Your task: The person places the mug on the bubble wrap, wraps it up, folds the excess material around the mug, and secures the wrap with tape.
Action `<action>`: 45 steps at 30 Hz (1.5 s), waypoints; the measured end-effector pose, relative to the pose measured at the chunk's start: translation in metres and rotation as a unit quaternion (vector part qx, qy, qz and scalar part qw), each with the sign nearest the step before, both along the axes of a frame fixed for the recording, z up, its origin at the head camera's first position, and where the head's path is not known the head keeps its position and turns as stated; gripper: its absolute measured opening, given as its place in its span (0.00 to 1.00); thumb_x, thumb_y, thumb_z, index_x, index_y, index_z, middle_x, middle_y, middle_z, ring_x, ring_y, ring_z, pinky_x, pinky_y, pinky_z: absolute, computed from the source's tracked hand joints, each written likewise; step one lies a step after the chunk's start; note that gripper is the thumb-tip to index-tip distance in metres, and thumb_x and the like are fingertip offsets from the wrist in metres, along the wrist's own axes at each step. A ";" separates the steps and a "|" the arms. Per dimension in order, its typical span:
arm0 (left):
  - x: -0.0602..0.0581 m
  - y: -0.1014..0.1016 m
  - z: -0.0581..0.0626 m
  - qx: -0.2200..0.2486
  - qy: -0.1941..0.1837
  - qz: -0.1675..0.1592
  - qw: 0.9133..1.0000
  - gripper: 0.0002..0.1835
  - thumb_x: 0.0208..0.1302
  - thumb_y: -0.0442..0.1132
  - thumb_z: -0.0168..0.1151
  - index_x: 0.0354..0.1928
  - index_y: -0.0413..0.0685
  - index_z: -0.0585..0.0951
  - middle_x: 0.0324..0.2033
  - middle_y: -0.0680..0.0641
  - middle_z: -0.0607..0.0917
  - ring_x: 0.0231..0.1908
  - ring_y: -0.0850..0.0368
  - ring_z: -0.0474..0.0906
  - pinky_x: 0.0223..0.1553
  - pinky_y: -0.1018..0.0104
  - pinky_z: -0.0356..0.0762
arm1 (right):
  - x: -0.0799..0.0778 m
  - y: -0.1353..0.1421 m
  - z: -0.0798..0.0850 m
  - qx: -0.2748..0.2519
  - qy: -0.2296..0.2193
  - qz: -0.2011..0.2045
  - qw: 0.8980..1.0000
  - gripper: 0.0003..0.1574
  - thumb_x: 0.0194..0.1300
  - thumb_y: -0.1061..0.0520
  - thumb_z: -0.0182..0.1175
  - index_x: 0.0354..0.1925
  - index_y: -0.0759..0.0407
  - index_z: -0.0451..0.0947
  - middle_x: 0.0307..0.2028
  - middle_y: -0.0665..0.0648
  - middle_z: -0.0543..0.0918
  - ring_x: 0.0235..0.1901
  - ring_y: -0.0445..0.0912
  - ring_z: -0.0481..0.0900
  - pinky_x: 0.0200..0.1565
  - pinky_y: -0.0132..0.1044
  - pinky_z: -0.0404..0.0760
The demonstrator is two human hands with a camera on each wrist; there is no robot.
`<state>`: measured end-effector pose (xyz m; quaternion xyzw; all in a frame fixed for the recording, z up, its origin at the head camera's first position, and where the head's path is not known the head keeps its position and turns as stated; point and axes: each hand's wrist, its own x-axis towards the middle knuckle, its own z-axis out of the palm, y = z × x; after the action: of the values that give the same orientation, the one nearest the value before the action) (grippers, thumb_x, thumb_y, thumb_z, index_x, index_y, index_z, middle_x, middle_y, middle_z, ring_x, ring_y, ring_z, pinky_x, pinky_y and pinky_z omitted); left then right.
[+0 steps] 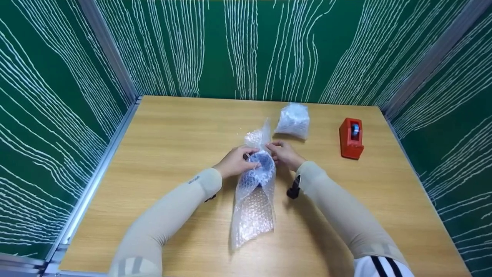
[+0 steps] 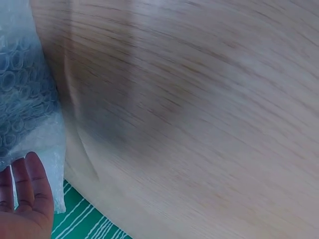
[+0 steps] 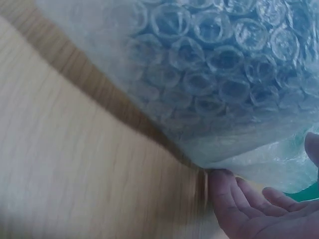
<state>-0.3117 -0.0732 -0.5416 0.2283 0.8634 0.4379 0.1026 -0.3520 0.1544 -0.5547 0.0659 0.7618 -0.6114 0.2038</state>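
A long sheet of bubble wrap [image 1: 255, 215] lies around a blue round-rimmed object [image 1: 262, 163], with its near end flat on the table. What kind of object it is, I cannot tell through the plastic. From the left side, my left hand [image 1: 239, 161] holds the wrapped object, thumb laid over it and fingers at its far edge. My right hand [image 1: 286, 154] pinches the wrap's right edge near the far end, where a loose flap [image 1: 265, 132] stands up. In the right wrist view, the right fingers [image 3: 224, 194] touch the lower fold of the plastic.
Behind my right hand stands a bubble-wrapped bundle [image 1: 293, 120]. A red tape dispenser [image 1: 351, 139] with a roll of tape sits farther right on the wooden table [image 1: 173, 127]. Green panels with white lines [image 1: 213, 54] enclose the table at the back and sides.
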 end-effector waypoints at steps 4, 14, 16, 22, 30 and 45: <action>0.001 0.001 -0.001 -0.005 0.007 -0.001 1.000 0.33 0.69 0.44 0.76 0.73 0.44 0.80 0.72 0.40 0.81 0.73 0.43 0.76 0.79 0.51 0.71 | 0.000 -0.001 -0.001 -0.012 -0.002 -0.002 1.000 0.29 0.83 0.50 0.59 0.67 0.71 0.70 0.32 0.49 0.79 0.28 0.38 0.77 0.31 0.28 0.78; 0.005 0.000 0.003 -0.027 0.015 0.003 1.000 0.31 0.73 0.46 0.72 0.74 0.46 0.79 0.72 0.40 0.80 0.73 0.41 0.76 0.79 0.49 0.70 | 0.004 -0.003 0.004 -0.053 0.018 -0.032 0.998 0.18 0.83 0.56 0.60 0.59 0.68 0.78 0.31 0.46 0.82 0.29 0.38 0.82 0.37 0.28 0.84; 0.006 -0.001 0.003 -0.032 0.017 0.008 0.999 0.31 0.74 0.47 0.70 0.75 0.47 0.79 0.73 0.40 0.80 0.74 0.41 0.75 0.79 0.48 0.69 | 0.005 -0.003 0.005 -0.062 0.020 -0.036 0.997 0.15 0.83 0.57 0.58 0.58 0.67 0.78 0.34 0.47 0.83 0.31 0.38 0.83 0.40 0.30 0.86; 0.006 0.000 0.002 -0.032 0.027 0.023 0.999 0.29 0.76 0.47 0.68 0.74 0.48 0.79 0.73 0.40 0.79 0.75 0.39 0.74 0.80 0.46 0.67 | 0.010 -0.005 0.010 -0.087 0.024 -0.032 0.995 0.15 0.85 0.59 0.55 0.61 0.67 0.76 0.39 0.50 0.84 0.36 0.40 0.86 0.43 0.30 0.88; 0.002 0.008 0.004 -0.029 0.034 0.037 0.998 0.28 0.75 0.45 0.68 0.73 0.46 0.80 0.71 0.39 0.81 0.72 0.40 0.76 0.79 0.48 0.70 | 0.012 -0.004 0.014 -0.093 0.049 -0.026 0.994 0.15 0.83 0.59 0.58 0.61 0.65 0.80 0.44 0.50 0.87 0.40 0.41 0.87 0.45 0.31 0.89; -0.011 0.019 0.004 -0.028 0.028 0.043 0.998 0.26 0.76 0.43 0.67 0.73 0.47 0.81 0.73 0.43 0.80 0.73 0.45 0.77 0.77 0.52 0.72 | 0.012 0.010 0.014 -0.118 0.091 -0.019 0.989 0.09 0.80 0.61 0.62 0.46 0.57 0.90 0.36 0.45 0.89 0.37 0.38 0.88 0.43 0.30 0.89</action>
<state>-0.3227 -0.0545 -0.5374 0.2002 0.8867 0.4114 0.0661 -0.3401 0.1643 -0.5408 -0.0002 0.6980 -0.7046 0.1277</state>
